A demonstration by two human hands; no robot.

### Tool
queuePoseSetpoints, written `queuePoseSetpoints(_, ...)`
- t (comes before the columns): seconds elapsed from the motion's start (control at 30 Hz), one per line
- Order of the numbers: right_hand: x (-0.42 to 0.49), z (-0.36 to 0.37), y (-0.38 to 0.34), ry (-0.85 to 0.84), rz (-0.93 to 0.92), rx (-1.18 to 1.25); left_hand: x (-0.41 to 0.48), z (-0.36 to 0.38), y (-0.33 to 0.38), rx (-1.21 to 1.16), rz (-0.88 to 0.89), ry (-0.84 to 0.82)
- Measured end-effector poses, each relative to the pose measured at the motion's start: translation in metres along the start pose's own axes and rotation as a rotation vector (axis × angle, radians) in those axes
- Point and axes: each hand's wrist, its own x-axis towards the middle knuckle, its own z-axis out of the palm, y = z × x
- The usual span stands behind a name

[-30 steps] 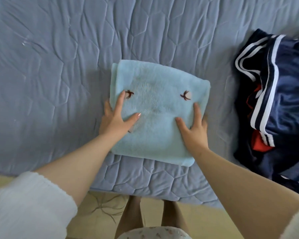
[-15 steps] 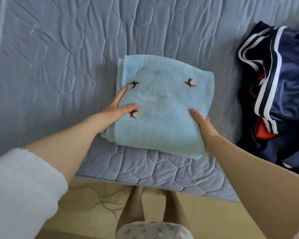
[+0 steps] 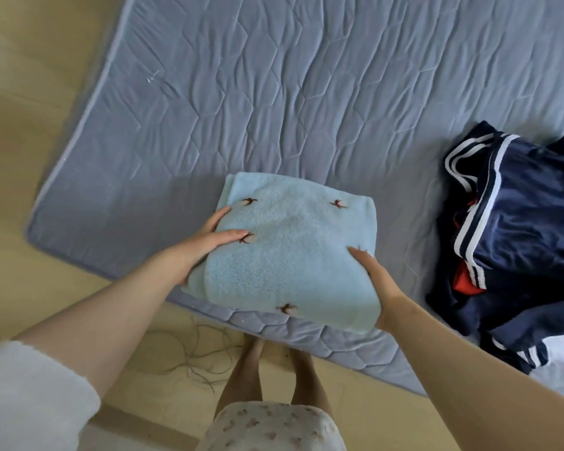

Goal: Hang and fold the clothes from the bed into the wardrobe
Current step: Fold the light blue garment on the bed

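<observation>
Wooden floor (image 3: 20,92) fills the 9 o'clock side, with a thin cable (image 3: 202,353) loose on it toward 7 o'clock. The bed (image 3: 274,92), under a quilted grey-blue cover, spreads from 11 round to 3 o'clock.

The left hand (image 3: 199,252) grasps the 9 o'clock edge of the folded light-blue fleece (image 3: 293,255). Its thumb lies flat on top and its forefinger runs along the side; the other fingers are hidden beneath. The fleece (dotted with small dark-red bird shapes) sits just below the middle of the view, at the near edge of the bed. Its 6 o'clock end reaches over that edge. Whether it is clear of the cover cannot be told.

The right hand (image 3: 376,281) clasps its 3 o'clock edge — thumb on top, fingers tucked out of sight underneath.

At 3 o'clock, well apart from the fleece, a heap of navy clothes (image 3: 528,222) with white stripes and a flash of red lies crumpled on the bed.
</observation>
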Motion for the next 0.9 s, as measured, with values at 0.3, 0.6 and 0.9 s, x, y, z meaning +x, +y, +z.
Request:
queuePoseSetpoints(0.3,-0.079,0.091,-0.074,-0.176,-0.13,-0.28,-0.107,-0.054,0.022,-0.302,0.15,0.185)
queuePoseSetpoints(0.6,-0.152,0.212,-0.1,-0.329,-0.185,-0.513,-0.22,-0.122,0.03,-0.535,0.309,0.384)
queuePoseSetpoints(0.9,-0.193,0.373,-0.068,-0.545,-0.213,-0.734,-0.315,-0.231,-0.017,-0.68,0.396,0.54)
